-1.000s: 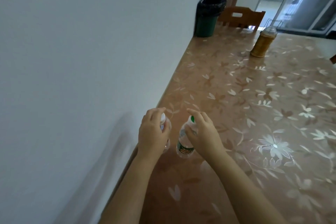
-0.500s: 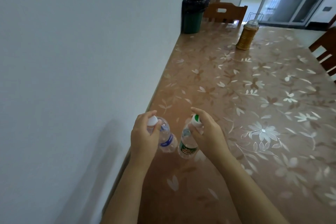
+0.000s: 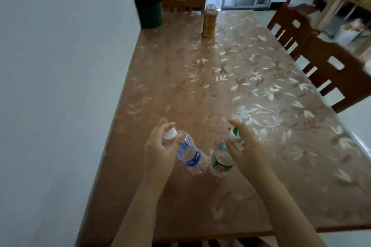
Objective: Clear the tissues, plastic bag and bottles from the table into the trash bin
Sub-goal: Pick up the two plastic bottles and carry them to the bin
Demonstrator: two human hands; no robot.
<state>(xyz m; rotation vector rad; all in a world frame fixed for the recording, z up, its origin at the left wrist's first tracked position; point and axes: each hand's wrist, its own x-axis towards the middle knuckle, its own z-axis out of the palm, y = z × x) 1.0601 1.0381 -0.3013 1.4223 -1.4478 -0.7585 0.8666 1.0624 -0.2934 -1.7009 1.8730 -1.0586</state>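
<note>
Currently, per the head view:

Left hand: left hand curled around the neck of a clear plastic bottle with a blue label and white cap; thumb and fingers pinch just under the cap, and the bottle body tilts down and to the right.

Right hand: right hand closed on the neck of a clear plastic bottle with a green label and white-and-green cap; index finger stretched over the cap, bottle hanging nearly upright with its base tipped slightly left.

Bottles: both held above the near part of the table; lower ends just beside each other, possibly touching, though blur makes that hard to tell.

Table: long wooden table under a glossy brown floral cover, left edge against a white wall.

Trash bin: dark green round bin lined with a black plastic bag, standing on the far left corner of the table by the wall, well apart from both hands.

Other items: tall golden cylindrical container with a clear domed lid, upright near the far edge, right of the bin.

Chairs: wooden chair at the far end; slatted wooden chairs along the right side.
</note>
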